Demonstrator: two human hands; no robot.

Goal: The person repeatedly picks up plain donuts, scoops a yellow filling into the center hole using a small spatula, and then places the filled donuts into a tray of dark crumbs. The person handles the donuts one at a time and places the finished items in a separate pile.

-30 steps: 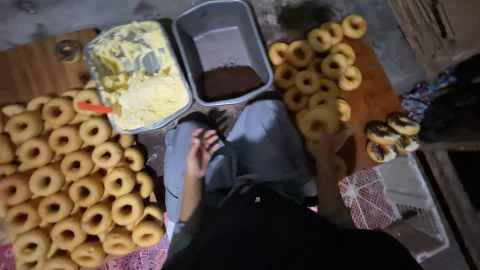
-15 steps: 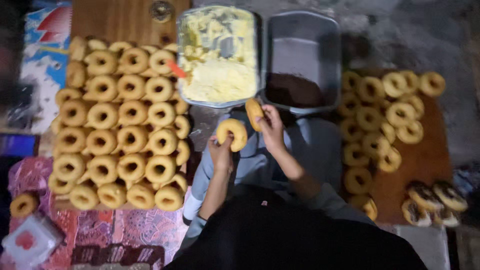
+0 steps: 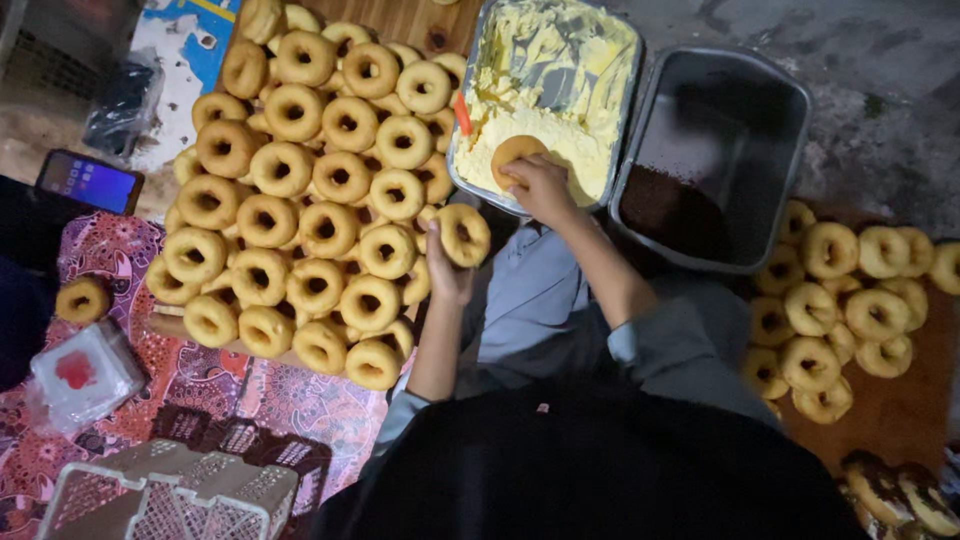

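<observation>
So the right hand (image 3: 535, 185) grips a doughnut half (image 3: 515, 152) pressed flat side down into the yellow cream in the metal tray (image 3: 628, 110), top centre of the frame. Left hand (image 3: 447, 268) holds the other half (image 3: 464, 235) up on edge, ring facing the camera, just below the tray. Grey tub (image 3: 780, 100) to the right has dark chocolate sprinkles (image 3: 675, 210) in its lower corner. Half a second ago both halves were held together over the lap; now one's in the cream.
</observation>
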